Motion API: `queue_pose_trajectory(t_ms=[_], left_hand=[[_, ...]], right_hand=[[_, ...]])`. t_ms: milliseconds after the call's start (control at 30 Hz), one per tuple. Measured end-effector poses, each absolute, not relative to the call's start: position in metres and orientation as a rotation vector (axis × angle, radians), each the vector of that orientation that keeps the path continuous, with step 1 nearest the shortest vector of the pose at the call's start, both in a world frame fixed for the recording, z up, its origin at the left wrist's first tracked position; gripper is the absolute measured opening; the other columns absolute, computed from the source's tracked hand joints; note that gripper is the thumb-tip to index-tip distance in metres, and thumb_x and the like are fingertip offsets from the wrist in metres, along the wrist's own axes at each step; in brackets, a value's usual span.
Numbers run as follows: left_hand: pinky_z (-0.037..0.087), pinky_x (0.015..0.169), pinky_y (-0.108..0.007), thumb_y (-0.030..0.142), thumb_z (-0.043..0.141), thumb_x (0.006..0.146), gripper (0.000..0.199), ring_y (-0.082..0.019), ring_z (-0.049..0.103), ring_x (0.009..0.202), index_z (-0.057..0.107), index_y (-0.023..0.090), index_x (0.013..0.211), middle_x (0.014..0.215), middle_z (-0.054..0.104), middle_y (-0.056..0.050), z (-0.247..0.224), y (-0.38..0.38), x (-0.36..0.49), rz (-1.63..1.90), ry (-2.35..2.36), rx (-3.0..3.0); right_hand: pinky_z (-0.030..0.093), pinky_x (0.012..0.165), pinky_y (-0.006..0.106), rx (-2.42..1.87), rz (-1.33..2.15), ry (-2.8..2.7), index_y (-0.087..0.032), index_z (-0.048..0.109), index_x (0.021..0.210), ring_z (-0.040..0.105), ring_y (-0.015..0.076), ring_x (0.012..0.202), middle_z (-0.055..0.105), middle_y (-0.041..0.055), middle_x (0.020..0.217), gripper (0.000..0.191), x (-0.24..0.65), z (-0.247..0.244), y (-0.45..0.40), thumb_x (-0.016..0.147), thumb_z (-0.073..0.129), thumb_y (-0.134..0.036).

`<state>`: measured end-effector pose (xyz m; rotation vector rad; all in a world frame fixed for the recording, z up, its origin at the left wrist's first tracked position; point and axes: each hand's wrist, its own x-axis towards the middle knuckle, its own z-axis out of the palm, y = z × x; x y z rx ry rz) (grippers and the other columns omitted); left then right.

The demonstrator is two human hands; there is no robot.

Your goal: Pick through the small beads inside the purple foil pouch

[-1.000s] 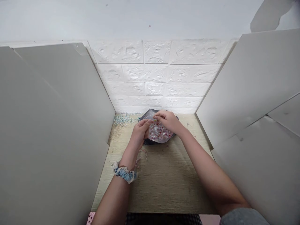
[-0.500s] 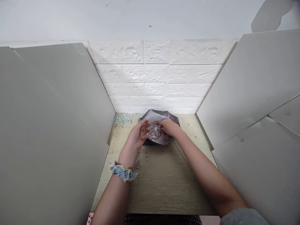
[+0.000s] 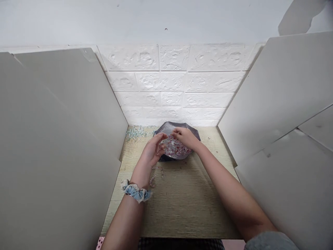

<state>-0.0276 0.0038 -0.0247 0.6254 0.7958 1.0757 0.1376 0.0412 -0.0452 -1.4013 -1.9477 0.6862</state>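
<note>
A dark bag [image 3: 194, 132] with a silvery inside lies spread open at the back of the table, holding many small pink, red and clear beads [image 3: 178, 147]. My left hand [image 3: 156, 147] is over the bag's left side, its thumb and fingers curled together. From beneath it a string of pale pink beads [image 3: 153, 178] trails in a loop onto the table; the thread at the fingertips is too fine to see. My right hand [image 3: 183, 136] is above the beads, fingers pinched and pointing at the left fingertips. Whatever is in that pinch is too small to make out.
Loose pale blue-green beads [image 3: 137, 132] are scattered over the back left of the wooden table [image 3: 187, 201]. Grey panels [image 3: 65, 139] stand on both sides, and a white brick-patterned wall [image 3: 174, 81] closes off the back. A few stray beads lie at the right.
My right hand has risen out of the beads and shifted left, closer to my left fingertips. My left hand has barely moved.
</note>
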Motion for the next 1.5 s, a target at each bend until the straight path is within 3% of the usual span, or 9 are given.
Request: queue_pose_trajectory(t_ms=[133,333,567,800,1500], left_hand=[[0.014,0.029,-0.012,0.029,0.07,0.064,0.023,0.002,0.031,0.035,0.058,0.014,0.077,0.062,0.053,0.003,-0.024,0.003,-0.028,1.043,0.743,0.72],[0.01,0.031,-0.012,0.032,0.066,0.066,0.022,0.001,0.018,0.032,0.054,0.014,0.07,0.045,0.025,0.011,-0.021,0.001,-0.029,0.996,0.77,0.843],[0.009,0.032,-0.014,0.033,0.063,0.065,0.021,-0.001,0.014,0.034,0.051,0.015,0.067,0.044,0.02,0.012,-0.021,0.0,-0.028,1.015,0.868,0.956],[0.009,0.033,-0.015,0.032,0.06,0.065,0.019,-0.001,0.014,0.034,0.051,0.016,0.066,0.044,0.021,0.011,-0.023,0.001,-0.028,1.018,0.883,0.998],[0.009,0.034,-0.015,0.036,0.06,0.063,0.022,-0.001,0.013,0.035,0.051,0.016,0.065,0.043,0.02,0.011,-0.025,0.003,-0.029,0.997,0.937,0.992]], right_hand=[[0.045,0.064,0.025,-1.037,1.267,-1.483,-0.016,0.058,0.079,0.054,0.0108,0.064,0.059,0.0009,0.075,0.029,0.127,-0.039,0.037,0.076,0.06,-0.045],[0.05,0.073,0.026,-0.807,1.63,-1.111,-0.016,0.061,0.076,0.057,0.0105,0.069,0.06,0.0,0.07,0.037,0.113,-0.033,0.028,0.055,0.078,-0.042],[0.05,0.074,0.026,-0.803,1.662,-1.074,-0.016,0.062,0.077,0.055,0.0086,0.068,0.059,-0.0007,0.071,0.023,0.111,-0.034,0.027,0.065,0.075,-0.031],[0.05,0.071,0.024,-0.747,1.693,-1.027,-0.015,0.062,0.074,0.055,0.0088,0.067,0.058,-0.001,0.067,0.037,0.108,-0.035,0.027,0.054,0.08,-0.041],[0.049,0.079,0.027,-0.687,1.704,-1.09,-0.015,0.065,0.075,0.055,0.009,0.072,0.059,-0.0004,0.071,0.03,0.108,-0.041,0.026,0.06,0.077,-0.039]])
